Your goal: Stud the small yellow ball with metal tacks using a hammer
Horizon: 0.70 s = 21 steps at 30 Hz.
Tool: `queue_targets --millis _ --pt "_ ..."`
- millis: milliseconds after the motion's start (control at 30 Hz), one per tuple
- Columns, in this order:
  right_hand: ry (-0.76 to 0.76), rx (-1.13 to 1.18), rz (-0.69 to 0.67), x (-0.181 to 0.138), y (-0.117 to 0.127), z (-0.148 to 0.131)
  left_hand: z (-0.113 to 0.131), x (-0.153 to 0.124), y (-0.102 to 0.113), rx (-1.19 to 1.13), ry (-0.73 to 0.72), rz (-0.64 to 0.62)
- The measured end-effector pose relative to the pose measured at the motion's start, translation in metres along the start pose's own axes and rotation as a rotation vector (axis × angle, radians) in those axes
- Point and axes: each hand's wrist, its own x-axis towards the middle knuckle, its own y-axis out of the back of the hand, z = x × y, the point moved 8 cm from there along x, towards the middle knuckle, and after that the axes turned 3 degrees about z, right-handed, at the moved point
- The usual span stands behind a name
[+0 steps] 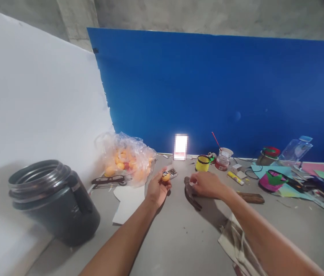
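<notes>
My left hand (158,188) is closed around a small orange ball (166,176), which looks like a ping-pong ball with dark marks on its upper side. Just beyond those fingers lies a small container (173,173) with dark bits in it. My right hand (208,184) has its fingers pinched together over a hammer (192,195); whether anything tiny is between the fingertips I cannot make out. The hammer lies on the grey table, its head left of my right hand and its wooden handle emerging on the right, the middle hidden beneath the hand.
A plastic bag of orange balls (127,161) and glasses (108,180) lie left, behind a large dark jug (55,203). Toward the back stand a lit screen (180,147), yellow cup (202,163) and jar (221,163). A cloth (238,241) lies under my right forearm; coloured paper (288,189) is farther right.
</notes>
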Motion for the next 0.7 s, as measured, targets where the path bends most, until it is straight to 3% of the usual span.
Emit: queue_targets --millis 67,133,300,500,700 --pt "0.018 0.014 -0.063 -0.022 -0.016 0.016 -0.001 -0.003 -0.004 0.005 0.006 -0.016" --pt "0.026 0.024 -0.035 -0.032 -0.028 0.026 -0.002 -0.006 -0.008 0.02 0.006 -0.036" --pt "0.008 -0.034 0.042 -0.031 -0.044 0.027 -0.001 -0.013 -0.02 0.178 -0.062 -0.115" --pt "-0.062 0.063 0.127 -0.036 -0.021 0.033 0.003 -0.017 -0.022 0.505 -0.238 -0.108" --pt "-0.129 0.034 0.413 -0.052 0.017 0.034 -0.004 -0.021 -0.023 0.6 -0.248 -0.132"
